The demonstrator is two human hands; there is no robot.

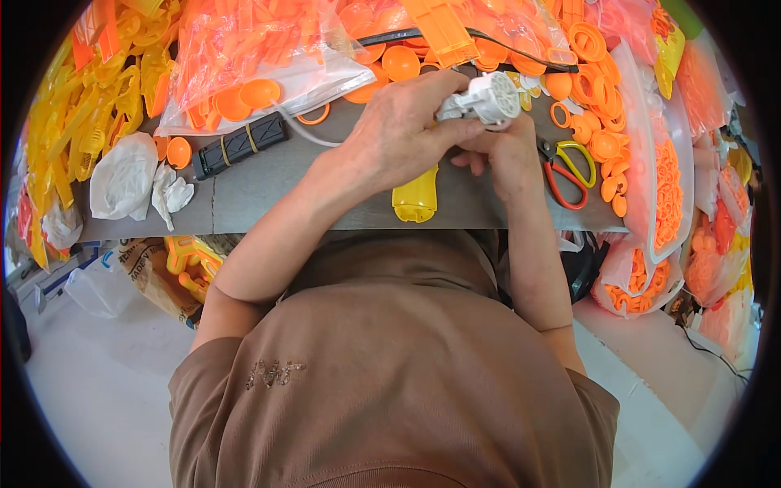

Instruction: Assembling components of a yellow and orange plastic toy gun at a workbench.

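Both of my hands meet over the grey worktop (325, 207). My left hand (411, 122) grips a white plastic part with a round, grille-like face (490, 99), its thumb along the near side. Under the same part my right hand (503, 159) curls its fingers against it; some fingertips are hidden behind the left thumb. Just below the hands lies a yellow rounded plastic piece (416, 197), its upper end covered by my left hand. A pale thin cord (303, 130) runs along the worktop and passes behind my left wrist.
Scissors with red and yellow handles (569, 172) lie right of my right hand. At left are a black bar with rubber bands (240, 146) and a white plastic bag (124, 177). Orange parts (604, 146) pile at right; a bag of orange pieces (252, 57) sits behind.
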